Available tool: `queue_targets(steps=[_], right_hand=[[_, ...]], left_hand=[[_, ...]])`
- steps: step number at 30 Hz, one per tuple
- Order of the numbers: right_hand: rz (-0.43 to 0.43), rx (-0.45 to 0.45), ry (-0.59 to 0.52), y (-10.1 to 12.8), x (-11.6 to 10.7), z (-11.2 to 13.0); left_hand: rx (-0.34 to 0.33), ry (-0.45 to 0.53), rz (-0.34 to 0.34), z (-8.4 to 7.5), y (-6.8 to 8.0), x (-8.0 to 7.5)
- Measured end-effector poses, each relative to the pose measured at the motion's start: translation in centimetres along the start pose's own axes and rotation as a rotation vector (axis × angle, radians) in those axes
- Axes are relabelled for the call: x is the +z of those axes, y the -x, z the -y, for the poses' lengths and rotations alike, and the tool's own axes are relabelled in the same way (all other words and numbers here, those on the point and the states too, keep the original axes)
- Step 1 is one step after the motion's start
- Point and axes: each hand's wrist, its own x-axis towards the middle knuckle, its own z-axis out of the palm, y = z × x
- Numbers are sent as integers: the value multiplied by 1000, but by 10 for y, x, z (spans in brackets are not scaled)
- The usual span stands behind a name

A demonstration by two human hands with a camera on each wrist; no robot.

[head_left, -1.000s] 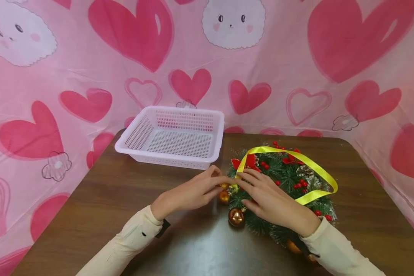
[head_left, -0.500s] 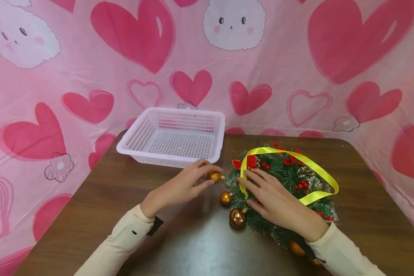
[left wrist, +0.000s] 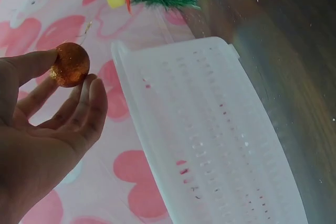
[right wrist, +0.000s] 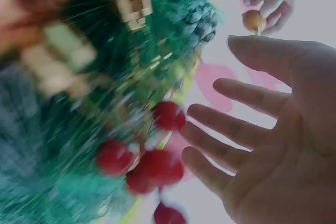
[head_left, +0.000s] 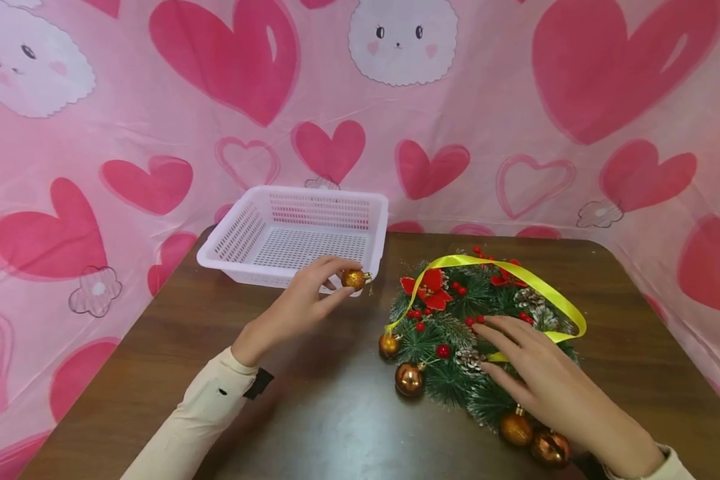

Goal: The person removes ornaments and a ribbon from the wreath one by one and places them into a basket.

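Bare desk [head_left: 336,413] lies open in front, between the two arms. A white basket [head_left: 375,250] blocks the far left; a wreath [head_left: 456,320] fills the right, a narrow gap between them.

Cream long sleeves on both arms, left sleeve [head_left: 207,407] showing a small dark button and a black strap at the cuff.

Head looks down; wrists close, sharing wreath [head_left: 480,333].

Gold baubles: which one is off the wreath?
The glittery gold bauble pinched in the left hand, near the white basket. The shiny ones remain along the wreath edge.
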Motion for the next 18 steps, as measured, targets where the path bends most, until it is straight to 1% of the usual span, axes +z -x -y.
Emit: queue_targets(steps=[3, 8, 12, 15, 18], right_hand=[[-54, 47, -50, 11, -2, -9], [-83, 151, -135, 26, -3, -23], [-117, 173, -161, 33, 2, -30], [-157, 174, -158, 35, 7, -32], [-176, 185, -189, 37, 13, -33]], left_hand=[[-9, -4, -29, 3, -2, -3], [-30, 13, -60, 11, -4, -6], [-53, 15, -85, 18, -5, -10], [-74, 10, -119, 22, -5, -15], [-88, 2, -149, 25, -5, -21]])
